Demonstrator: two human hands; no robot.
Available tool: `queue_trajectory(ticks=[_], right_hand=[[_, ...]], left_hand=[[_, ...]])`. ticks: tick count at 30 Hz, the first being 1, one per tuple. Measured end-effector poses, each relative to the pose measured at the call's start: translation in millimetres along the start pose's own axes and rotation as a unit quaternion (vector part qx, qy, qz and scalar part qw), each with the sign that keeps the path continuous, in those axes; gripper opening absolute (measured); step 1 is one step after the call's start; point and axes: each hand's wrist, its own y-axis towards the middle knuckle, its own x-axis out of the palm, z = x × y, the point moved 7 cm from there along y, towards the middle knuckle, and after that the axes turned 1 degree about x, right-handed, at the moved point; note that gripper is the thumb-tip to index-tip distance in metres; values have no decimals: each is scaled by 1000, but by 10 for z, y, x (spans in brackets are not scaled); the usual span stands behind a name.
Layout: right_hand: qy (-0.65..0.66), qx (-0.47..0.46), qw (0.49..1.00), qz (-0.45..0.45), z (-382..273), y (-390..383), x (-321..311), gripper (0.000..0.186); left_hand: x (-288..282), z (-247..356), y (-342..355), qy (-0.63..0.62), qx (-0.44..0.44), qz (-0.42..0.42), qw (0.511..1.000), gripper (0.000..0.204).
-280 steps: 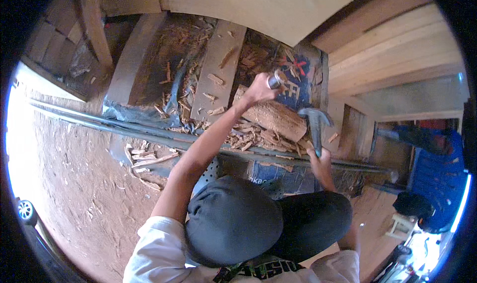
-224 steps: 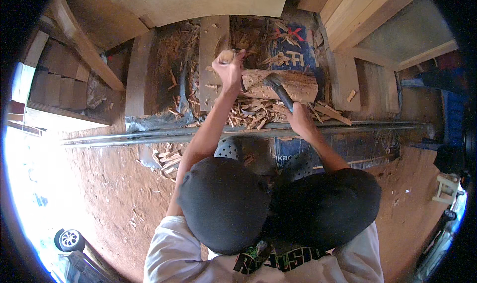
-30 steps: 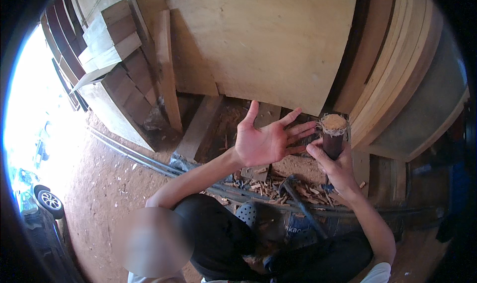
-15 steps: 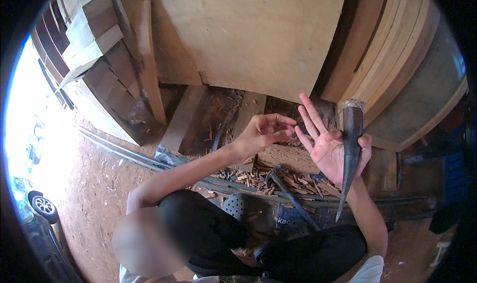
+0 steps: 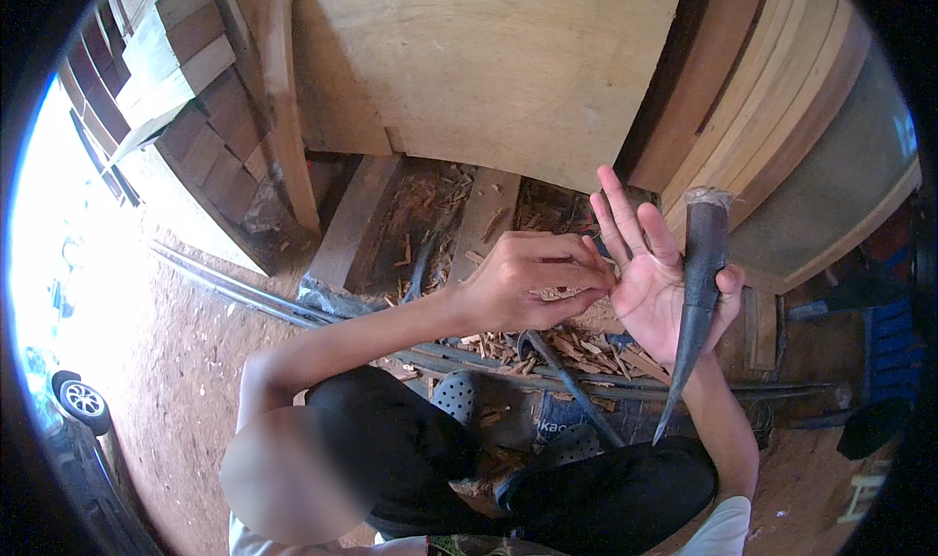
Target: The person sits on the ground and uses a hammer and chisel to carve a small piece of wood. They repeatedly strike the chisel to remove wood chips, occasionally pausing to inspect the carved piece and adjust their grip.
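Observation:
My right hand (image 5: 645, 302) is turned palm up, with several fingers spread. Its thumb side is closed around a dark chisel (image 5: 703, 263) with a frayed, flattened handle top; the tapered blade points down toward my thigh. Reaching across from the left, my left hand (image 5: 528, 278) has its fingers bent and their tips brought together against the right palm. Whether anything small is between those fingertips cannot be seen. Below the hands, a hammer (image 5: 575, 388) with a dark head leans by my legs among wood chips (image 5: 586, 351).
A large plywood sheet (image 5: 489, 67) stands ahead, with wooden frames (image 5: 752, 136) at the right and stacked boards (image 5: 210, 136) at the left. Timber beams (image 5: 357, 224) and long metal bars (image 5: 234, 287) lie on the ground. A blue chair (image 5: 891, 346) is far right.
My left hand has moved right, and its fingertips now meet the right palm. The chisel, still in my right hand, has shifted slightly.

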Motion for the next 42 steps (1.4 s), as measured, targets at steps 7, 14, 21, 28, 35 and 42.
queue_trajectory(ticks=[7, 14, 21, 28, 35, 42], right_hand=[[15, 13, 1000, 5, 61, -5, 1, 74], [6, 26, 999, 18, 150, -16, -63, 76], [2, -18, 999, 49, 219, -49, -235, 79], [-66, -21, 995, 71, 192, 6, -112, 86], [-123, -23, 989, 81, 206, 51, -25, 88], [-133, -15, 987, 84, 223, 38, -30, 86]], left_hand=[[64, 28, -39, 14, 35, -26, 999, 17], [95, 62, -40, 87, 55, -30, 994, 14], [178, -86, -65, 3, -80, -46, 996, 24], [302, -292, -214, -51, -214, -75, 973, 19], [373, -346, -312, -100, -282, -63, 952, 25], [395, -328, -292, -94, -260, -47, 960, 23]])
